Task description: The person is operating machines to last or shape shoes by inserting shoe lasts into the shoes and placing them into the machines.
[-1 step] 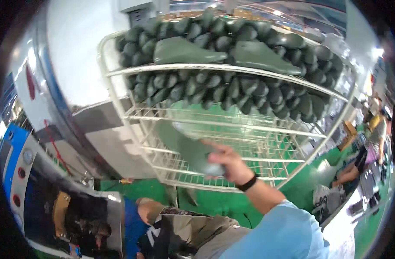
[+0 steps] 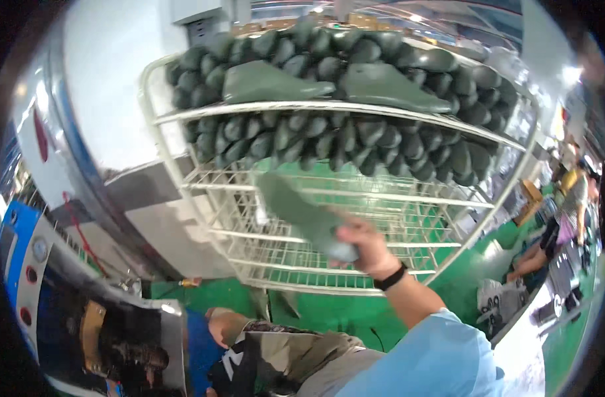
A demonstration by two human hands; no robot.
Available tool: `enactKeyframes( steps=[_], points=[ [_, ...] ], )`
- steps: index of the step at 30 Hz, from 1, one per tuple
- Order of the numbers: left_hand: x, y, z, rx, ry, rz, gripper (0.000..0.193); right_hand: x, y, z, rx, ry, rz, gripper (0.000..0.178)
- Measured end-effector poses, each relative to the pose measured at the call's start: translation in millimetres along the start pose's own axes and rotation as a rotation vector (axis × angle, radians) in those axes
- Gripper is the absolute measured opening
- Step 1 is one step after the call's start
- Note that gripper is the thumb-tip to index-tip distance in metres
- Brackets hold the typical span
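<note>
While held shoe last [image 2: 299, 213] fronts white rack [image 2: 335, 106], green floor [image 2: 342, 311] shows below

The person's right forearm [image 2: 415, 301] slants up and leftward from a light-blue sleeve [image 2: 428, 357], a dark band [image 2: 390, 278] round the wrist [image 2: 383, 266], the right hand [image 2: 366, 247] curled in a closed grip.

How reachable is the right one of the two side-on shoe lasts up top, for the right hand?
Probably no: the right hand is full, holding another shoe last. Otherwise the way looks open; the side-on last mostly shows above the white front rail.
</note>
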State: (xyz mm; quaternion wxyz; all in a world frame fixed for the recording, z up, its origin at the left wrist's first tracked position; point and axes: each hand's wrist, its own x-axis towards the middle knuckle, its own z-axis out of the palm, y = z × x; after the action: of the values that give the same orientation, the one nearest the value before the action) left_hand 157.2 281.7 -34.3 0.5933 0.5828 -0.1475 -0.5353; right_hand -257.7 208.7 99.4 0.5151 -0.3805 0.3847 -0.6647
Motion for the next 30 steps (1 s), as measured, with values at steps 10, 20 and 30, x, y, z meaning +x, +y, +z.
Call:
enactKeyframes(
  steps=[10, 20, 30],
  points=[
    [-3.1, -7.8, 62.4, 0.684, -0.160, 0.323, 0.048, -138.9, -128.1, -189.9, 0.910, 0.119, -0.673, 0.041],
    [-35.3, -27.2, 89.6, 0.730, -0.491, 0.391, 0.036, -61.9, -261.0, -318.5, 0.684, 0.504, -0.384, 0.051],
    [-22.7, -47.3, 65.3, 0.872, -0.491, 0.690, 0.039, -76.9, -269.5, -420.9, 0.475, 0.528, -0.391, 0.039]
  ],
)
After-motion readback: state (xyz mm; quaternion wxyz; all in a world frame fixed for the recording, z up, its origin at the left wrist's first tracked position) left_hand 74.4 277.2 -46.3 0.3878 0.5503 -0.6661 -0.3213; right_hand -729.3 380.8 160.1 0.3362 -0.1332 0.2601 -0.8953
